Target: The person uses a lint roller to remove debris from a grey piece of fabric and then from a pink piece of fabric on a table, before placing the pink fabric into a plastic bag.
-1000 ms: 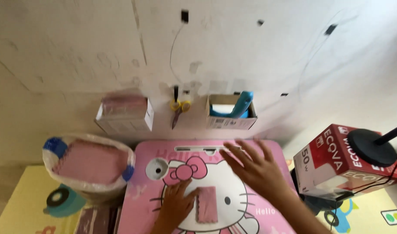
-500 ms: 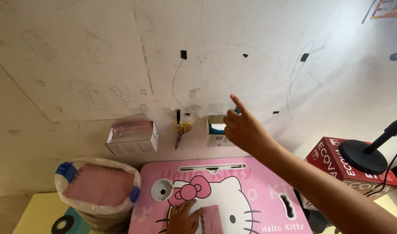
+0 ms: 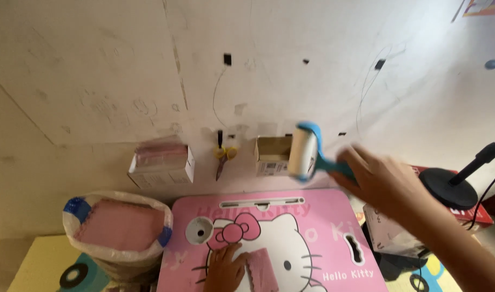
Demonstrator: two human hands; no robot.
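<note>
Right now my right hand (image 3: 385, 181) is wrapped around the blue handle of a lint roller (image 3: 307, 154), fingers curled tight on it, so the white roller head hangs in the air at about ten o'clock from my knuckles. The roller sits just in front of the small open cardboard box (image 3: 272, 154) fixed low on the wall, overlapping its right edge in my view; I cannot tell whether it touches the box.

At about seven o'clock from the roller, my left hand (image 3: 226, 267) lies flat on the pink folding table (image 3: 323, 216), fingers spread narrow and pressing the left edge of a pink foam piece (image 3: 262, 270) that rests on the cat picture printed on the tabletop. That hand grips nothing; it only holds the piece down.

Going outward, yellow-handled scissors (image 3: 223, 157) hang on the wall at nine o'clock from the cardboard box, and farther the same way a second box filled with pink pieces (image 3: 161, 162) is mounted. At eight o'clock from that, beside the table's left edge, stands a white sack (image 3: 118, 232) full of pink foam pieces. At three o'clock from my right hand, a black round stand base (image 3: 448, 186) rests on a red carton (image 3: 480, 216).
</note>
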